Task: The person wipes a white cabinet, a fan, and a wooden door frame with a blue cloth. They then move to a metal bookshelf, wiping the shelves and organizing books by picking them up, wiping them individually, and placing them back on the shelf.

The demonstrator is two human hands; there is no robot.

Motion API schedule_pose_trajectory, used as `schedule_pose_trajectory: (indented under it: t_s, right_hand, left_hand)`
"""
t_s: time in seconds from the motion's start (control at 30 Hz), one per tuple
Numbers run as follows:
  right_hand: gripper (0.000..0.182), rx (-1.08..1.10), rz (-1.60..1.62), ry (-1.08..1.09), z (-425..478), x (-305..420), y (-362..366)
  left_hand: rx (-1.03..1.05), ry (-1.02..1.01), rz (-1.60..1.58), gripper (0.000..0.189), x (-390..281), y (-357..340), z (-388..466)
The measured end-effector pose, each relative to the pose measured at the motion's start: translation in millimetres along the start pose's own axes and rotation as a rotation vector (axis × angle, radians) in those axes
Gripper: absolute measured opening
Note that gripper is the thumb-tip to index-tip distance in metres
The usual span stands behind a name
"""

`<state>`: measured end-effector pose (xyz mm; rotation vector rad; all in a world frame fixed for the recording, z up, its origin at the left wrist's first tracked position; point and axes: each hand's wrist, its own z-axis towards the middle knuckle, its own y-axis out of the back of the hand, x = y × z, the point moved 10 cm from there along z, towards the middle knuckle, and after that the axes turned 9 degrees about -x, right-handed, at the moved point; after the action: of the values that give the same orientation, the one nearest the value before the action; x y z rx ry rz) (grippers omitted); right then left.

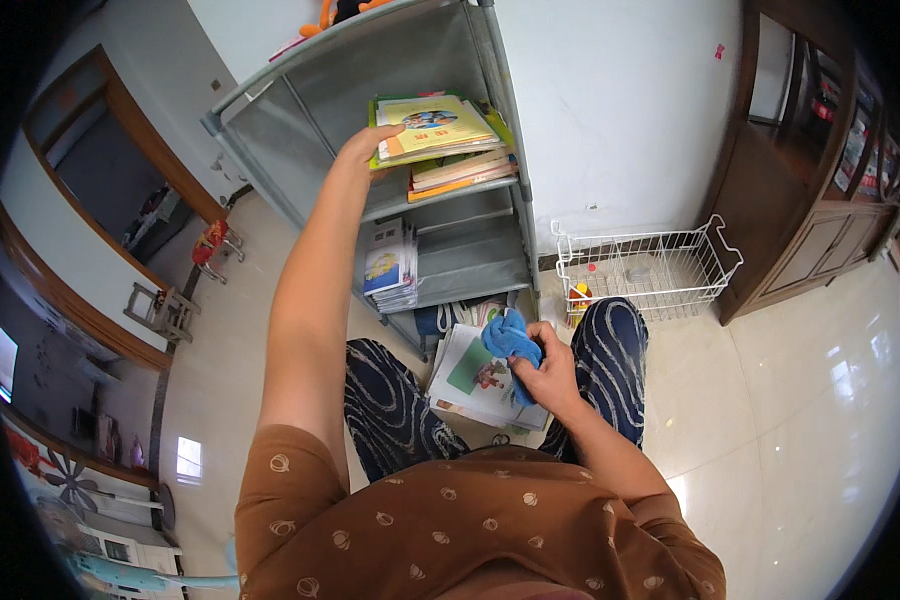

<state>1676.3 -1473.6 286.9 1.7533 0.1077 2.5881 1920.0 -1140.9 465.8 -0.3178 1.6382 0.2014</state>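
My left hand (373, 148) grips the left edge of a yellow-covered book (450, 124), thumb on top. That book lies with others on a stack of books (457, 176) on a shelf of the grey fabric shelving unit (322, 112). In my right hand (553, 371) is a bunched blue cloth (511, 337), held above a pile of books and papers (469, 367) on the floor between my knees. On the lower shelf (472, 262), at its left, sits a stack of booklets (390, 266).
A white wire basket (649, 259) stands against the wall, with a yellow bottle (580, 295) at its left end. To the right is a dark wooden cabinet (802, 210). A small wooden chair (161, 311) and a red-topped stool (211, 244) stand at left, near doorways.
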Motion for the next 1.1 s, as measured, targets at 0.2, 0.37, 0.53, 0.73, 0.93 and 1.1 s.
schedule_pose_trajectory:
  t_s: [0.2, 0.37, 0.53, 0.73, 0.93, 1.1]
  right_hand:
    - [0.029, 0.048, 0.063, -0.042, 4.0, -0.7, -6.0]
    - [0.026, 0.108, 0.104, -0.083, 5.5, -0.7, -19.2]
    - [0.025, 0.097, 0.082, -0.023, 8.8, 0.2, -23.6]
    - [0.028, 0.117, 0.053, -0.010, 9.5, -12.6, -36.2]
    - [0.028, 0.140, 0.052, -0.052, 11.1, -18.1, -43.0]
    - [0.026, 0.158, 0.065, -0.063, 14.2, -13.7, -43.7]
  left_hand:
    - [-0.045, -0.035, 0.169, 0.039, 5.1, -6.0, 34.8]
    - [-0.022, 0.025, 0.087, 0.045, 28.6, 13.7, 43.6]
    - [0.013, -0.042, -0.052, 0.048, 31.7, 1.3, 18.0]
    - [-0.022, -0.028, -0.062, 0.044, 38.9, -12.5, 40.7]
    - [-0.125, -0.108, 0.127, 0.055, 30.8, -13.9, 34.2]
    - [-0.464, -0.523, 0.538, 0.073, -7.0, -4.8, -5.3]
